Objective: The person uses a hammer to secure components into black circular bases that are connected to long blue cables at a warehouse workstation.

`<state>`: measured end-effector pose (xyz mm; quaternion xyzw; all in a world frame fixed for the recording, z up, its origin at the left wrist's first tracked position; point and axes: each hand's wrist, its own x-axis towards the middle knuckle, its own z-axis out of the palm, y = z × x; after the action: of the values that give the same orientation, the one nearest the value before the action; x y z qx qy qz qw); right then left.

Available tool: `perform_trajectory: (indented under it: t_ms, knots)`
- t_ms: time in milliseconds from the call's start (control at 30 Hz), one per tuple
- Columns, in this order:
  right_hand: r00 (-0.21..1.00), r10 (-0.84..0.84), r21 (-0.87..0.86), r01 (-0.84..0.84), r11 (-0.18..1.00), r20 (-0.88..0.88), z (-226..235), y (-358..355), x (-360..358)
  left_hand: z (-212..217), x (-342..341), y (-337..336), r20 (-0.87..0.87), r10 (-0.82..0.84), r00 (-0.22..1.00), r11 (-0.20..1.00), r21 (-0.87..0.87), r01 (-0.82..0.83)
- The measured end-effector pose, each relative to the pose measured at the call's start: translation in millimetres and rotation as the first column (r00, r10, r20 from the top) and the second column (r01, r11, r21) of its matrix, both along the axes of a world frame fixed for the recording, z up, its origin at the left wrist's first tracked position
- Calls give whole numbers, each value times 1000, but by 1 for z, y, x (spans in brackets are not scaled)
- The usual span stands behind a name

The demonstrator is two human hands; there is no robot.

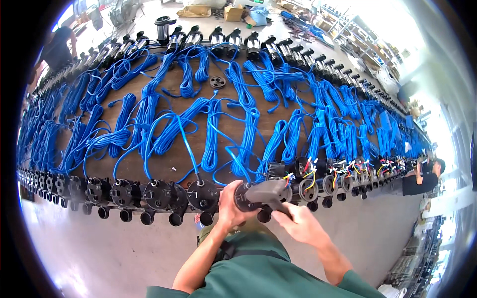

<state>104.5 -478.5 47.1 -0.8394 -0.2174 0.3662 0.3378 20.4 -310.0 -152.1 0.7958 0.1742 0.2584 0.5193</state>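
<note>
My left hand (230,206) is wrapped round the side of a black round pump-like housing (242,199) at the table's near edge. In my right hand (304,226) is the handle of a dark grey pistol-shaped power screwdriver (270,190). Its nose points left, over the housing's top, and hides part of it; I cannot tell whether the tip touches a screw. A blue cable runs up from a neighbouring capped housing (202,195) on the left. To the right stands an uncapped housing (308,189) with coloured wires (311,175) sticking out.
Bundled blue cables (211,144) cover much of the brown table (134,166). Housings line its near edge; metal-bodied units (217,38) line the far edge. A loose black disc (217,82) lies among the cables. Other people are at the far left (58,49) and right (422,180).
</note>
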Motion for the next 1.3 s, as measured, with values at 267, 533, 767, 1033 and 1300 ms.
perform_trajectory:
  t_ms: [267,533,767,1033,1300]
  knots:
    - [923,-12,-69,42,997,384,-78,-45,1,-5,10,-10,29,-34,999,999,-13,34]
    - [923,-311,267,248,931,226,1,-57,-5,-25,-16,-21,-77,18,997,985,-170,-31]
    - [918,-371,266,397,879,-143,-76,-93,-7,-132,-52,-64,-565,-172,807,907,-410,-94]
    - [916,-310,-6,319,948,-257,-138,-129,-15,-141,-22,-78,-411,-97,907,734,-645,-214]
    - [869,-437,111,470,876,-230,-126,-98,4,-163,-24,-86,-281,-4,960,875,-465,-133]
